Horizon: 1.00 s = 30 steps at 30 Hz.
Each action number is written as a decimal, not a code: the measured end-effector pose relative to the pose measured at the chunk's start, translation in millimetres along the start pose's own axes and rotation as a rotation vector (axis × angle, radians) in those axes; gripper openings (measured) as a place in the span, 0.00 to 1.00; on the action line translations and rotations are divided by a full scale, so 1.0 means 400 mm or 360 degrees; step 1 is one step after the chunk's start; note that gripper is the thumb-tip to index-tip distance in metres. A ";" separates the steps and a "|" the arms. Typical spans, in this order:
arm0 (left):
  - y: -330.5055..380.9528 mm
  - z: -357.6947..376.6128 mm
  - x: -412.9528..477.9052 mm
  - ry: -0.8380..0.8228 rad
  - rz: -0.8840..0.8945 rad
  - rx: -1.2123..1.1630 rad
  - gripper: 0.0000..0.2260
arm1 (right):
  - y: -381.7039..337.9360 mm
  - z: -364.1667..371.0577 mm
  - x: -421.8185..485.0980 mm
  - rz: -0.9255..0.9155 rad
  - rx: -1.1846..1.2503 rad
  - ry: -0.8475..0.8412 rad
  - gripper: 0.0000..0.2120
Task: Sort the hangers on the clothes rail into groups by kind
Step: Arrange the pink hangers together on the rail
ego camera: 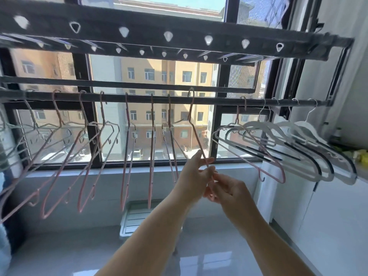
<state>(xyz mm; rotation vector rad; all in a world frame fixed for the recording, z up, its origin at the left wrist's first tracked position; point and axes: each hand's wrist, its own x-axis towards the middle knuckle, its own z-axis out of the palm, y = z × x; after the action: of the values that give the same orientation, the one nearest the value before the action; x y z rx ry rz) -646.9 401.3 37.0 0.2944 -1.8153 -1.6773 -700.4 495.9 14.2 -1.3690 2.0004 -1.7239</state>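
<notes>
Hands, left (192, 176) and right (229, 193) – both pinching one pink hanger (196, 136) (hook by rail (139, 99))

Pink hangers (127, 148), white hangers with black strips (310, 154), on a dark grey rail (139, 97).

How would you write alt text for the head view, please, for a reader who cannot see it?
The left hand and right hand grip one pink wire hanger whose hook is at the clothes rail before a window. More pink hangers hang to its left, white hangers to its right.
</notes>
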 end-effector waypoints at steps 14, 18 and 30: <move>-0.045 0.000 0.007 0.0127 -0.0082 0.0128 0.15 | 0.044 0.043 0.006 0.0198 0.0132 0.0094 0.09; -0.055 0.003 0.011 0.0165 -0.0087 0.0177 0.19 | 0.057 0.039 0.013 0.0188 -0.0055 0.0114 0.13; -0.045 0.134 -0.037 0.0217 0.0437 0.0653 0.24 | 0.050 -0.276 0.061 0.0171 -0.0925 0.0725 0.20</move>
<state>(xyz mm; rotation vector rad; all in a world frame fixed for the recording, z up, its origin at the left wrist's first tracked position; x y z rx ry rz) -671.4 450.0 16.5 0.3073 -1.9831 -1.0682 -795.4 553.6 42.7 -1.0152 2.9389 -1.5756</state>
